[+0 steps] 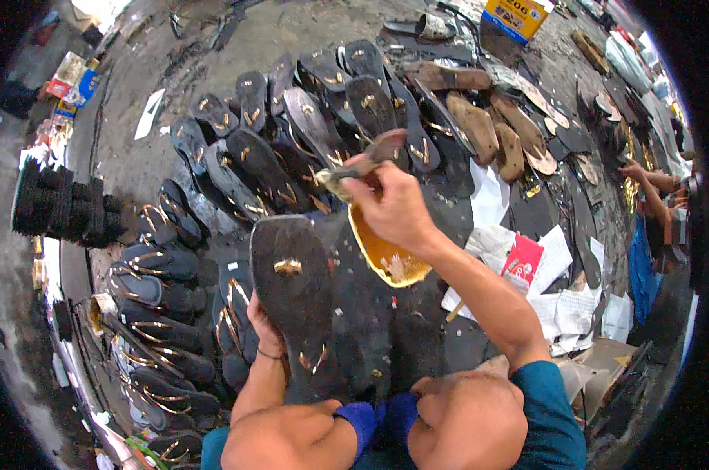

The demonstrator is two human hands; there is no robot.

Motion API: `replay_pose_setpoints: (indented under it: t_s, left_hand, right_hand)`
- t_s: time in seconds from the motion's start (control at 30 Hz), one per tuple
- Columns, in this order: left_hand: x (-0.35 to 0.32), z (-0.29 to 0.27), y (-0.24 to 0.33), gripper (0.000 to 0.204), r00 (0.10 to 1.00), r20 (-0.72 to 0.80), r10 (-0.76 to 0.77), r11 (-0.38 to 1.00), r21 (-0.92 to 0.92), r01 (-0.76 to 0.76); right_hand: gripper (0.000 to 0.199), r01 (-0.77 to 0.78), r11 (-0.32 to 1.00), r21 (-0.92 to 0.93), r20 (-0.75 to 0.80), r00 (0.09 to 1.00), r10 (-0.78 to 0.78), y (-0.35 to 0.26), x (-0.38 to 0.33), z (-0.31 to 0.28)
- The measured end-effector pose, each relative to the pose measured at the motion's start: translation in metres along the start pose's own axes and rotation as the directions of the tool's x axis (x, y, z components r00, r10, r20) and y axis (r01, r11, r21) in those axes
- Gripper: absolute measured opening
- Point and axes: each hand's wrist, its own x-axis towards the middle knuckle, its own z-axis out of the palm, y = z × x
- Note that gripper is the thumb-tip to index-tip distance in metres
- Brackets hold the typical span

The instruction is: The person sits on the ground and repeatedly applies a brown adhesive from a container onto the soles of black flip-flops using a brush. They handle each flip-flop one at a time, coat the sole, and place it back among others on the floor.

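Note:
My left hand (266, 333) is closed on the lower left edge of a black sandal sole (291, 274). The sole's underside faces up, with gold strap ends poking through near its toe and heel. My right hand (393, 207) grips a short glue-crusted spreader (345, 174), whose yellowish end points left. A reddish-brown piece, perhaps its other end, sticks out beyond my knuckles. Below and partly behind this hand is a container (405, 280) with amber glue inside and a crusted yellow rim. The hand hides part of it.
Rows of dark sandals with gold straps (264, 168) curve around the far and left sides. Wooden shoe lasts (472, 125) and white papers (562, 317) lie at right. A black bristly block (64, 204) stands at left. Another person's hand (636, 172) shows at far right.

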Motion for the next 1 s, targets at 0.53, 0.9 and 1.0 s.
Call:
replay_pose_setpoints:
  t_s: [0.53,0.9,1.0]
  left_hand:
    - [-0.076,-0.135,-0.052,0.066,0.977,-0.140,-0.159,0.852,-0.520,0.064]
    - [-0.072,-0.118,-0.011,0.045,0.872,-0.446,-0.202,0.972,-0.199,0.123]
    - [-0.018,-0.108,0.003,0.050,0.910,-0.363,-0.200,0.947,-0.311,0.084]
  right_hand:
    - [0.015,-0.118,0.945,-0.304,-0.082,0.992,0.097,0.059,-0.065,-0.015]
    - [0.039,-0.110,0.595,-0.796,0.345,0.725,0.596,-0.013,-0.116,-0.091]
    - [0.031,-0.377,0.894,-0.242,0.403,0.799,0.446,-0.034,-0.100,-0.085]
